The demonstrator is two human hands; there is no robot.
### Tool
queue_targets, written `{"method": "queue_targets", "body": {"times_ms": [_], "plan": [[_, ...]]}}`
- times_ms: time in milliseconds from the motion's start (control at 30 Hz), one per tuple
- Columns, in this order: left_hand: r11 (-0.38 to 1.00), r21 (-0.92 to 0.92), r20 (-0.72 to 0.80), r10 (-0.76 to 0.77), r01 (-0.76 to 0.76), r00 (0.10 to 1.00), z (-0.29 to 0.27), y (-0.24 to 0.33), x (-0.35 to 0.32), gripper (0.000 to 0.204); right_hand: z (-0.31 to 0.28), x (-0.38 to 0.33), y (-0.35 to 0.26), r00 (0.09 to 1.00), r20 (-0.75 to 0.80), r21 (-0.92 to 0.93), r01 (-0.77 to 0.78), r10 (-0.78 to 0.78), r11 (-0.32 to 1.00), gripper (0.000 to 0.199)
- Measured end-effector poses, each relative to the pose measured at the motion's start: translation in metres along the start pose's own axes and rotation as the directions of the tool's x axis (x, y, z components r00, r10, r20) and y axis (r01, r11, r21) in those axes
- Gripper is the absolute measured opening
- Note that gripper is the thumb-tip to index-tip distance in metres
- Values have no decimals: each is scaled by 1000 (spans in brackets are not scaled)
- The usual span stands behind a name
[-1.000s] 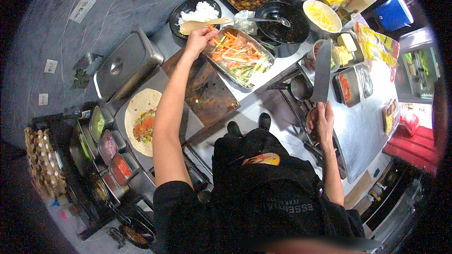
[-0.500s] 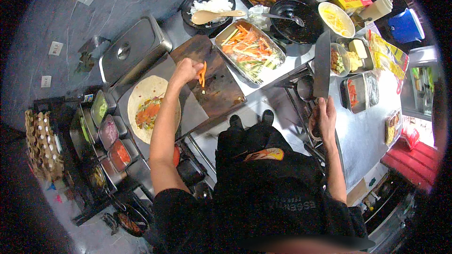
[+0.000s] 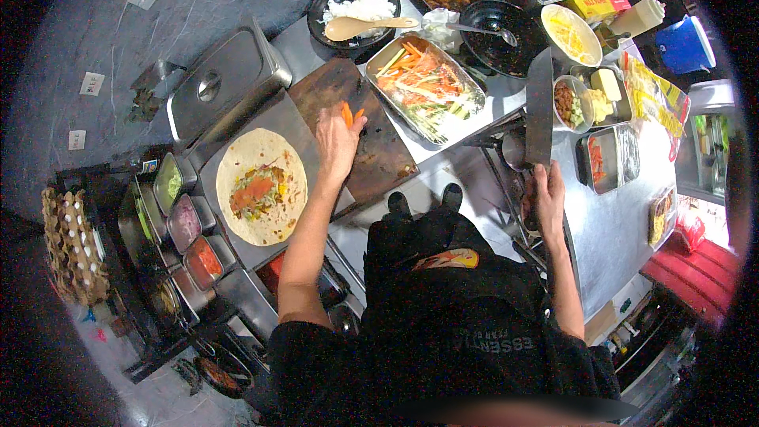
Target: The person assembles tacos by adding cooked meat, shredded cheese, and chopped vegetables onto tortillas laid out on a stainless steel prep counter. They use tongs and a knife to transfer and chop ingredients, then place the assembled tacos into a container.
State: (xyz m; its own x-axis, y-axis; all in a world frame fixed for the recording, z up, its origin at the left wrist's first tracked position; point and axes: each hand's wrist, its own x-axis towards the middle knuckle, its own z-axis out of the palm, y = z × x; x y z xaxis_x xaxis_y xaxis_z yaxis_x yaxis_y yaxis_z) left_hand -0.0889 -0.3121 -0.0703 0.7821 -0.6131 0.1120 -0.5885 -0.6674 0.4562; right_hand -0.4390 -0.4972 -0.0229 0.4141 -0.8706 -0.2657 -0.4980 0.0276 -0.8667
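Note:
A few orange carrot sticks (image 3: 347,115) are pinched in my left hand (image 3: 337,144), just over the dark wooden cutting board (image 3: 385,160). Left of the board lies a round flour tortilla (image 3: 278,150), flat and unfolded. Chopped vegetables with an orange topping (image 3: 259,191) are heaped at its middle. My right hand (image 3: 547,190) grips a large broad-bladed knife (image 3: 541,107) by its handle, the blade pointing away from me above the right counter's edge. Beyond the board, a metal tray (image 3: 398,103) holds carrot and pale green vegetable sticks.
Rice fills a black bowl (image 3: 315,28) with a wooden spoon (image 3: 356,27) across it. A lidded steel pan (image 3: 207,87) stands behind the tortilla. Small tubs of toppings (image 3: 184,221) line the left. On the right counter are a cheese bowl (image 3: 547,32) and a rectangular container (image 3: 615,182).
My left hand has turned and come slightly right and nearer over the board, still with the carrot sticks. My forearm no longer covers the tortilla's right side. My right hand stays nearly still.

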Motion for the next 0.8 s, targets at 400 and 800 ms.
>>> {"method": "queue_targets", "body": {"times_ms": [400, 800], "plan": [[982, -54, -54, 176, -179, 983, -5, -4, -26, 27, 64, -29, -53, 852, 471, -286, 393, -229, 874, 29], [969, -190, -214, 115, -157, 970, 1, -22, -50, 19, 165, -13, -49, 653, 621, -379, 734, -432, 564, 22]]}}
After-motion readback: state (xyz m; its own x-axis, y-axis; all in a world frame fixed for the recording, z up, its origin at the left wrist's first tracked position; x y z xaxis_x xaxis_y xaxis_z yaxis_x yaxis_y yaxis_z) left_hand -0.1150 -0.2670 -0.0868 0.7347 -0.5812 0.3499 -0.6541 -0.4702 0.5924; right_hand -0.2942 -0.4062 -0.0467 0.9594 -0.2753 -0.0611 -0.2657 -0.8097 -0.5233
